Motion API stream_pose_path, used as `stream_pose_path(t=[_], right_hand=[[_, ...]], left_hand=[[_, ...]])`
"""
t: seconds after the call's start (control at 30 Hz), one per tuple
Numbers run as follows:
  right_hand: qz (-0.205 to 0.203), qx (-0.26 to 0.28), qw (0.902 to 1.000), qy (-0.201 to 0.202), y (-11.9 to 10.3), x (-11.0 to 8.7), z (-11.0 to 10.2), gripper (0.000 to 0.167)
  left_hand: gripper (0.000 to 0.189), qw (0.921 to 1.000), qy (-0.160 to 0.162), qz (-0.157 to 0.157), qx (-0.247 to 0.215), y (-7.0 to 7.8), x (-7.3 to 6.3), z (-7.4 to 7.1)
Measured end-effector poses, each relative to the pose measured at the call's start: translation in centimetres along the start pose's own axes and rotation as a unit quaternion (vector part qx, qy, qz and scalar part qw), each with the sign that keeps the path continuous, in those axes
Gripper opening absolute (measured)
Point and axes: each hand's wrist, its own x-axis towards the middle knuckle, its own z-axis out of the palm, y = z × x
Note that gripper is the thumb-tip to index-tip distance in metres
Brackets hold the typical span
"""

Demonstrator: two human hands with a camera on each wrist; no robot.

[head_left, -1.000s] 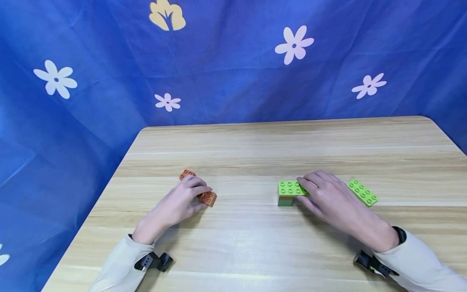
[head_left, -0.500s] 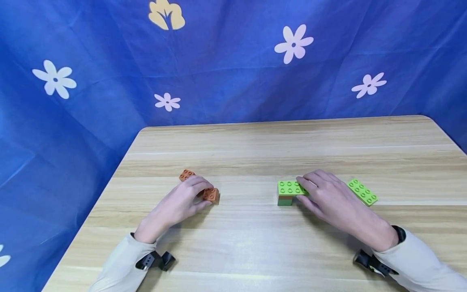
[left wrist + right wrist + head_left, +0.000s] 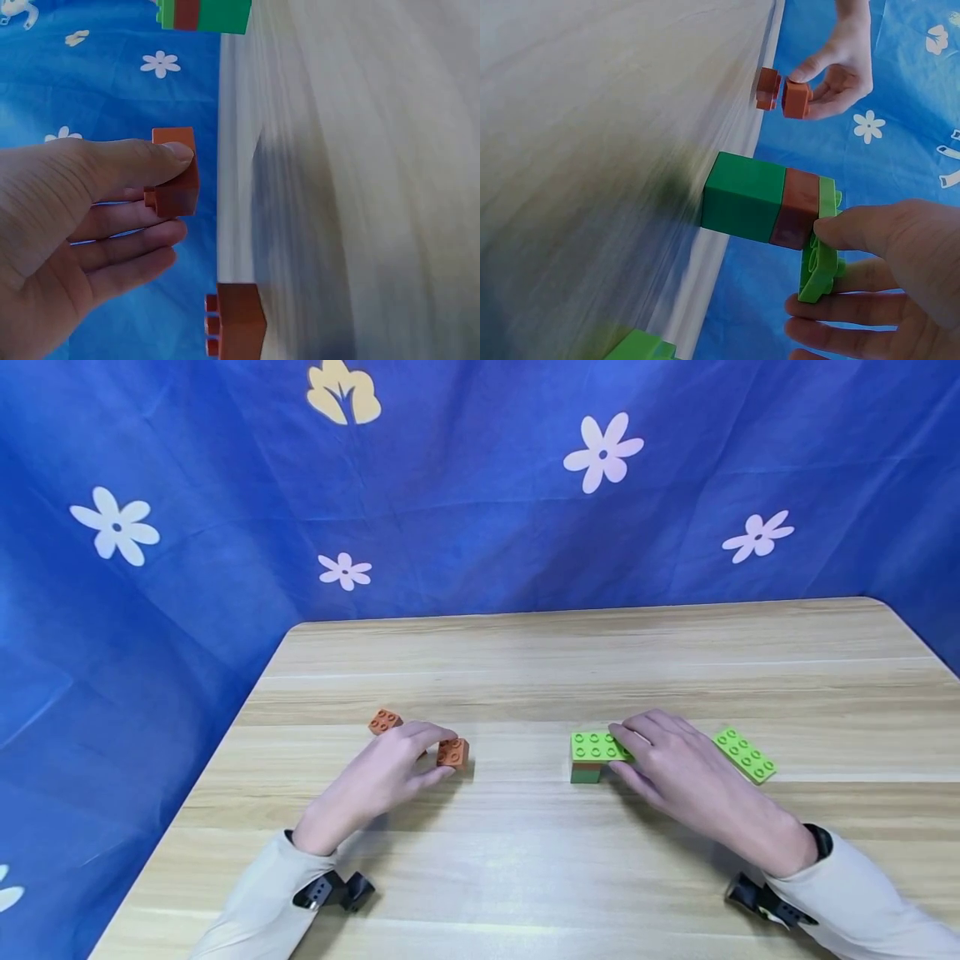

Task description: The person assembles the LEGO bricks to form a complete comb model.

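My left hand (image 3: 382,768) pinches a small orange-brown toy building brick (image 3: 453,753) between thumb and fingers. In the left wrist view this brick is lifted off the table, studs toward the palm. A second orange-brown brick (image 3: 385,721) lies on the table behind that hand. On the right stands a stack: a dark green block (image 3: 742,196) at the bottom, a reddish-brown brick (image 3: 796,208) above it, and a light green studded plate (image 3: 595,745) on top. The plate overhangs the stack, and my right hand (image 3: 671,764) pinches its overhanging end by the edges.
A loose light green plate (image 3: 745,756) lies on the wooden table (image 3: 495,860) to the right of my right hand. Behind the table hangs a blue cloth (image 3: 480,510) with flower prints. Straps with small black cameras sit on both wrists.
My left hand has moved to the right with the orange-brown brick, away from the second brick. My right hand and the stack have stayed in place.
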Motion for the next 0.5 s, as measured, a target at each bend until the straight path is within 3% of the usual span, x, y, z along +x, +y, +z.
stream_pose_path(t=[0.5], right_hand=[[0.005, 0.002, 1.0, -0.002, 0.0, 0.3, -0.1, 0.044]], left_hand=[[0.035, 0.997, 0.037, 0.052, -0.044, 1.3, 2.1, 0.0]])
